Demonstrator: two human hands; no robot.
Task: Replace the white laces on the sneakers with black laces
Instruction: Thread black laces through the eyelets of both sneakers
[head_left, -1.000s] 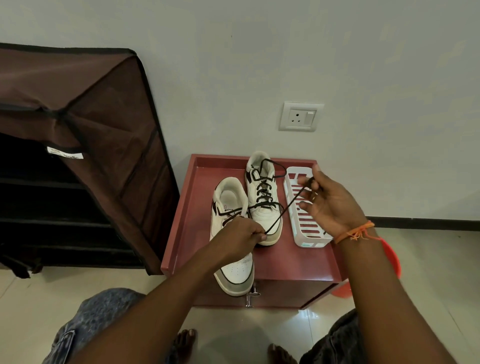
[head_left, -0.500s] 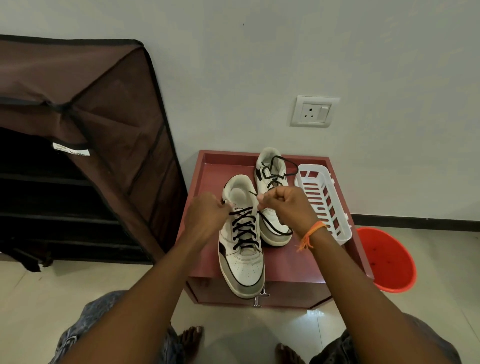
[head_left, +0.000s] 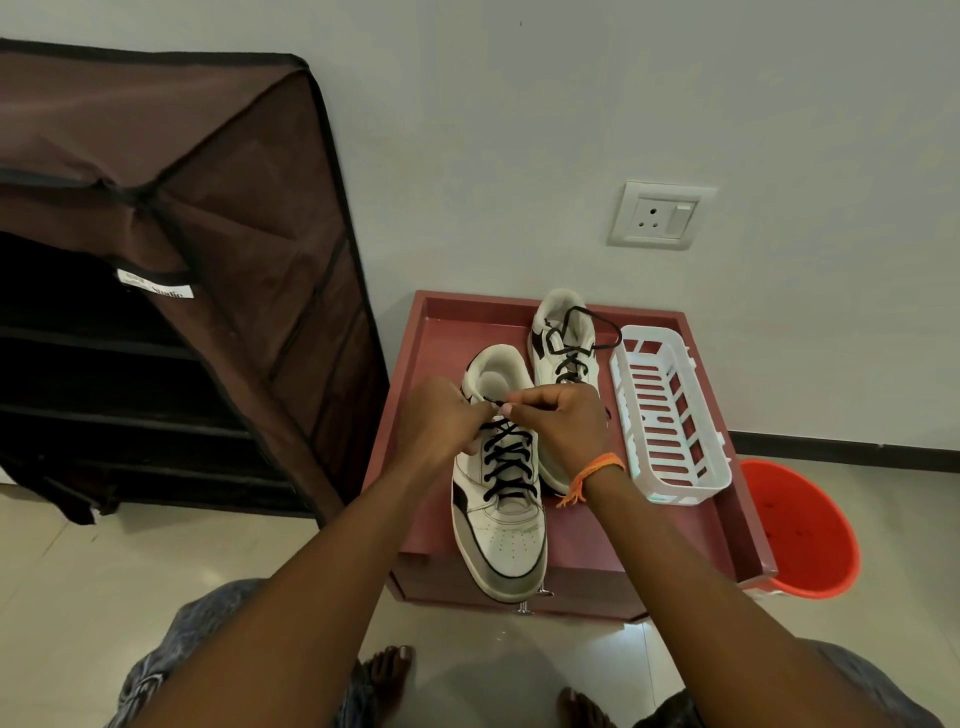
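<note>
Both hands (head_left: 498, 421) apparently pinching black lace (head_left: 506, 460), near sneaker (head_left: 501, 525)

We count two white sneakers, a near one (head_left: 500, 499) and a far one (head_left: 563, 353), each threaded with one black lace, on one red cabinet top (head_left: 431, 364). We also count one white basket (head_left: 670, 415), one orange bucket (head_left: 802, 530), one wall socket (head_left: 661, 215), one brown shoe rack (head_left: 171, 218) and two hands, left (head_left: 441, 418) and right (head_left: 558, 421).

Two sneakers on the cabinet top (head_left: 582, 545): near sneaker (head_left: 501, 525) overhangs front edge, far sneaker (head_left: 563, 338) at back edge. Basket (head_left: 670, 415) along right edge. Bucket (head_left: 800, 530) on floor right; shoe rack (head_left: 171, 249) left.
</note>
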